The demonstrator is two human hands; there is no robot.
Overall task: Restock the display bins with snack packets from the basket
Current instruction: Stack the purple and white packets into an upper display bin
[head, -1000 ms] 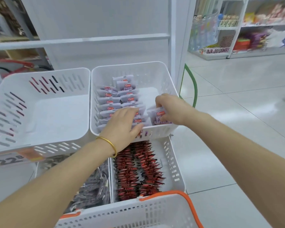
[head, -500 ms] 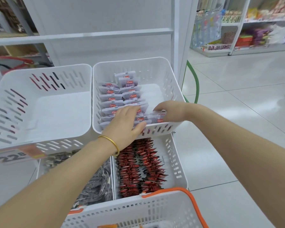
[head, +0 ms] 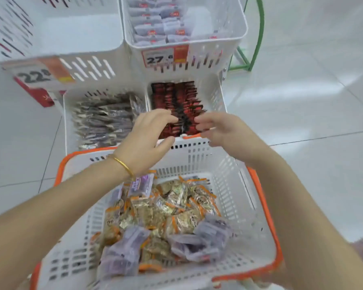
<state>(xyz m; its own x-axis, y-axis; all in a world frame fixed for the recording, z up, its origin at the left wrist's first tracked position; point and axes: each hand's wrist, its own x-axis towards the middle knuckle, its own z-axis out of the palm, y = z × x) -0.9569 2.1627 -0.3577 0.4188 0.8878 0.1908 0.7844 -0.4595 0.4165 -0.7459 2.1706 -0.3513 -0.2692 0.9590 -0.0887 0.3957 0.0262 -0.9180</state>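
The pale tiled floor (head: pixel 312 101) takes up the whole right side and the left edge of the frame. The biggest thing on it is the white basket (head: pixel 228 185) with the orange rim, filling the lower middle. There's a loose heap of snacks in it: gold-and-orange packets (head: pixel 172 208) in the middle and purple packets (head: pixel 197 243) mostly toward the bottom.

Above that are the display bins, all white with slotted walls. The top-left bin (head: pixel 57 38) sits in the upper left corner. The top-right bin (head: pixel 228 28) touches it at top centre and holds rows of pale sachets (head: pixel 155 28). Mid-frame, the lower-left bin (head: pixel 68 122) has silvery-dark packets (head: pixel 105 120), and the lower-right bin (head: pixel 214 97) is packed with red-and-black packets (head: pixel 176 101).

Both hands are dead centre, over the basket's far rim and the near end of the red-and-black packets. The left hand (head: pixel 149 135) has its fingers loosely stretched, thumb apart. The right hand (head: pixel 220 130) faces it with fingers softly curled, and there's a gap between the two. It's pretty motion-blurred, but as far as I can tell neither hand is holding anything.

Small stuff: a green frame (head: pixel 258 38) at the upper right, a 22 price tag (head: pixel 36 75) on the top-left bin, a 27 price tag (head: pixel 166 57) on the top-right one, and a gold bangle (head: pixel 124 166) on the left wrist.
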